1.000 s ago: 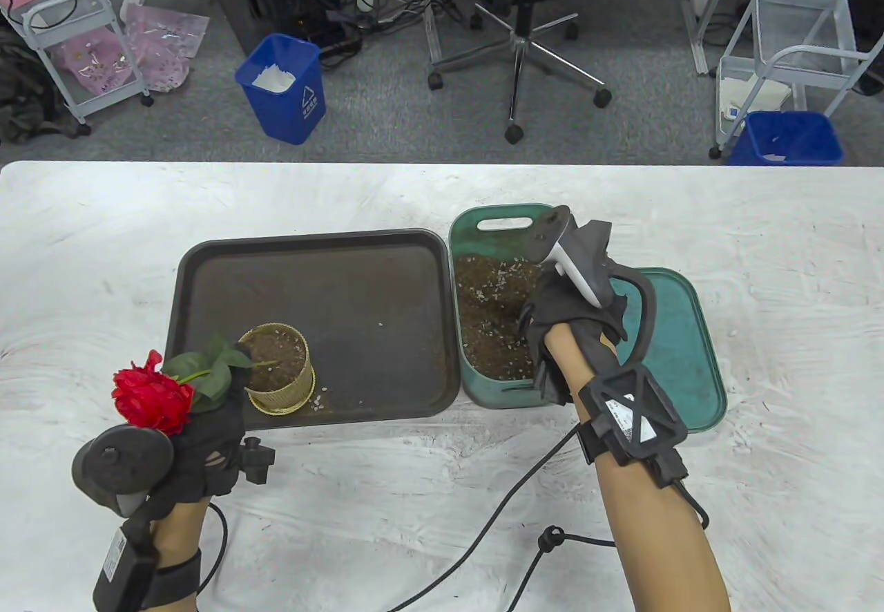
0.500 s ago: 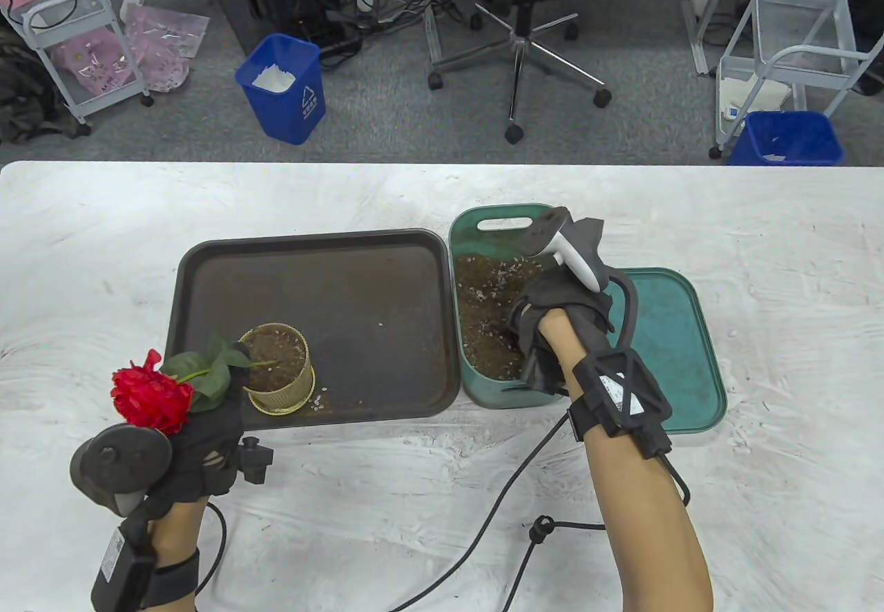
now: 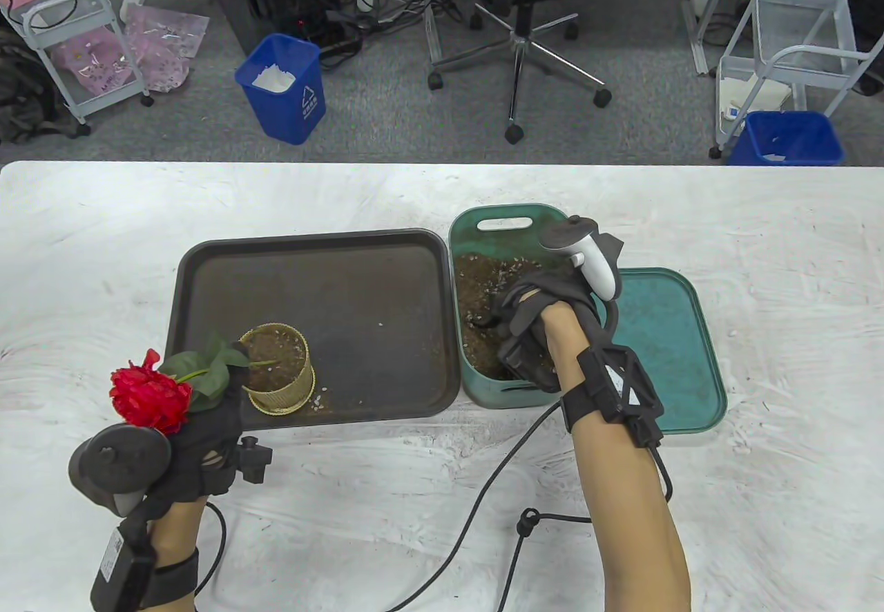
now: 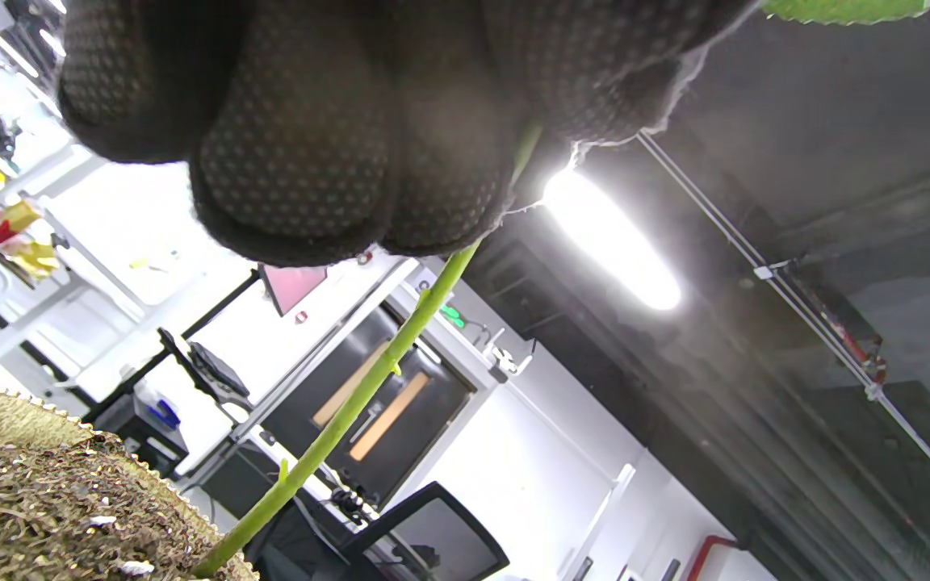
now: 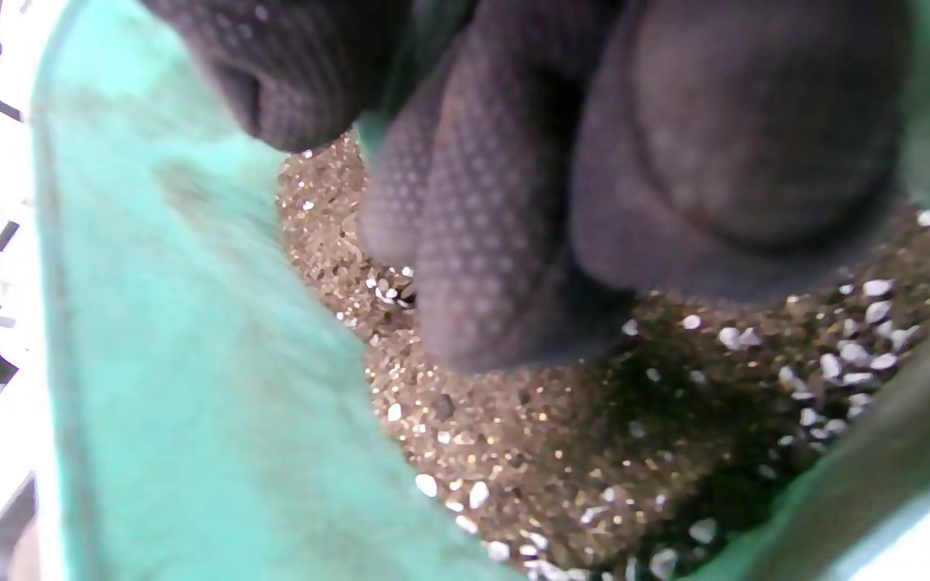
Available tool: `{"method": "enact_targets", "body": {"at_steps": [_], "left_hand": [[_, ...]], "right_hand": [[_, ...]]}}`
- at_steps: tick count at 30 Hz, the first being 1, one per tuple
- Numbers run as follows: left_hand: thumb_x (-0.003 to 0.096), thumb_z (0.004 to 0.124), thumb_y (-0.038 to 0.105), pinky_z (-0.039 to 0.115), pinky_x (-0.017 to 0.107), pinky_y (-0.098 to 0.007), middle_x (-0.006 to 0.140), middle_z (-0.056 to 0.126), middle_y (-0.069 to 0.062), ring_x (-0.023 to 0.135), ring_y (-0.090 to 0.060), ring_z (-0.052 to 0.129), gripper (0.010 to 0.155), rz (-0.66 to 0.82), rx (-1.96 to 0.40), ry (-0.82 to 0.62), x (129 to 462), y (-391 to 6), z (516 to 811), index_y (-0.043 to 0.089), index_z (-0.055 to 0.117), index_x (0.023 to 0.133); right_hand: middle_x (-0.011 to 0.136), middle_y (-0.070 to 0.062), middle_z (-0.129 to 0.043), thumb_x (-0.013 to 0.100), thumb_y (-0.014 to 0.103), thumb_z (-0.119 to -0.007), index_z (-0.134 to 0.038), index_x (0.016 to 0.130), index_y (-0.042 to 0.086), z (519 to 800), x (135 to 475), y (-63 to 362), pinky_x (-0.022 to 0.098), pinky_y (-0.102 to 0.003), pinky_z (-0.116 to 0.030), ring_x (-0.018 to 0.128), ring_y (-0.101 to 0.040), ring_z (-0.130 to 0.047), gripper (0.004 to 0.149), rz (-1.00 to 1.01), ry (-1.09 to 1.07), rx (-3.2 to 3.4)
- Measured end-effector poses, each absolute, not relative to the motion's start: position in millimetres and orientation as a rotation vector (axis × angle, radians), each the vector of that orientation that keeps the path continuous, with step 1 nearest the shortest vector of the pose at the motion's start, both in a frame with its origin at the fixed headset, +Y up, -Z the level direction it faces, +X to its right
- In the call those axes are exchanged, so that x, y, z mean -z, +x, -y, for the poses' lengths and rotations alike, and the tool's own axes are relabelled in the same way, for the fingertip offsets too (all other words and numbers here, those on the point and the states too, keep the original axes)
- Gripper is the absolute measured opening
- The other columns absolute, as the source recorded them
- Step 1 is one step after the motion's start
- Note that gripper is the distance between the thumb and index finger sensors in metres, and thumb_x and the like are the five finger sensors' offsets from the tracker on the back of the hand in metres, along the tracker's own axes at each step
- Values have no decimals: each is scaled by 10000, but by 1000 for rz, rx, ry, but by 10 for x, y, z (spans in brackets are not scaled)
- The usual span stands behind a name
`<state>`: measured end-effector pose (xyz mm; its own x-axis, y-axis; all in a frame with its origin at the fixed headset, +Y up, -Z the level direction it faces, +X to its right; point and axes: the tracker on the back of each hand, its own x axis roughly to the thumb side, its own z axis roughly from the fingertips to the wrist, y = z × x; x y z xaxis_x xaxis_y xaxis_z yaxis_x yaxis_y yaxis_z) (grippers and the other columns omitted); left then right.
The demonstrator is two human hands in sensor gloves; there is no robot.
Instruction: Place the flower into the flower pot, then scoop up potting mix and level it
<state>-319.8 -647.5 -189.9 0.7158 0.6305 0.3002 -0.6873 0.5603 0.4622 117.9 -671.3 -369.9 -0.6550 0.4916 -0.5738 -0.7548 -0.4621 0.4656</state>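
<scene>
Right hand (image 3: 528,315) lower; flower (image 3: 150,398) stem toward pot (image 3: 280,370).

Blue bin (image 3: 282,87), office chair (image 3: 532,11), white carts (image 3: 69,39) behind table.

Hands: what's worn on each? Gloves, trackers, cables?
Both hands wear dark dotted-fabric gloves. Left hand: black round tracker, black wrist strap, black cable. Right hand: white-and-black tracker, black lattice wrist bracket, black cable trailing over the table. No sleeves.
</scene>
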Motion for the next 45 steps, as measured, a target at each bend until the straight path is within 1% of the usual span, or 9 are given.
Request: {"method": "enact_targets", "body": {"at_steps": [7, 17, 22, 26, 30, 32, 35, 40, 45], "left_hand": [[369, 762, 391, 871, 441, -441, 656, 988, 6, 440, -270, 1054, 439, 116, -763, 590, 1897, -3190, 6474, 251, 894, 763], [369, 762, 391, 872, 441, -441, 657, 988, 6, 441, -268, 1054, 438, 134, -762, 584, 1899, -3161, 6488, 254, 893, 764], [369, 761, 391, 871, 443, -441, 657, 987, 4, 440, -269, 1054, 439, 131, -772, 583, 1898, -3159, 6490, 253, 892, 764], [369, 762, 391, 871, 441, -441, 657, 988, 5, 440, -268, 1054, 438, 128, -774, 583, 1898, -3161, 6490, 254, 892, 764], [369, 761, 391, 871, 443, -440, 657, 988, 5, 440, -269, 1054, 438, 121, -783, 583, 1897, -3171, 6489, 254, 892, 764], [369, 761, 391, 872, 443, -440, 656, 988, 8, 441, -268, 1054, 438, 119, -783, 584, 1897, -3175, 6487, 253, 893, 763], [369, 762, 391, 871, 442, -440, 657, 987, 6, 439, -268, 1055, 439, 119, -783, 584, 1896, -3176, 6485, 254, 892, 764], [369, 761, 391, 871, 442, -441, 657, 988, 6, 440, -269, 1054, 439, 116, -785, 585, 1898, -3189, 6483, 254, 893, 764], [369, 760, 391, 871, 441, -442, 656, 987, 4, 440, -269, 1054, 440, 117, -782, 586, 1899, -3189, 6480, 253, 891, 765]], "right_hand": [[584, -126, -980, 404, 300, -731, -674, 861, -25, 6690, 3620, 1230, 146, -398, -967, 285, -279, -1093, 563, -896, -445, -2041], [583, -137, -983, 399, 291, -723, -687, 851, -13, 6713, 3292, 1478, 130, -395, -985, 281, -290, -1103, 545, -742, -445, -1752], [578, -139, -984, 398, 292, -724, -688, 849, -13, 6653, 3172, 1514, 128, -396, -986, 278, -291, -1105, 545, -653, -416, -1671], [577, -136, -985, 400, 296, -725, -690, 847, -10, 6536, 3069, 1478, 126, -393, -986, 276, -287, -1105, 543, -585, -367, -1648], [571, -141, -990, 403, 299, -731, -696, 845, -13, 6368, 2950, 1298, 119, -394, -986, 269, -289, -1106, 543, -578, -273, -1662], [567, -143, -992, 407, 303, -733, -699, 844, -16, 6285, 2888, 1122, 115, -391, -987, 262, -285, -1108, 542, -589, -206, -1677], [562, -145, -995, 409, 304, -736, -702, 842, -19, 6247, 2840, 923, 110, -391, -987, 256, -287, -1109, 541, -613, -145, -1679], [557, -148, -998, 413, 307, -738, -702, 842, -23, 6276, 2768, 453, 103, -388, -989, 251, -285, -1111, 543, -697, -47, -1679], [556, -150, -998, 414, 307, -737, -702, 841, -25, 6454, 2763, -35, 103, -390, -989, 249, -287, -1111, 543, -790, 6, -1696]]}}
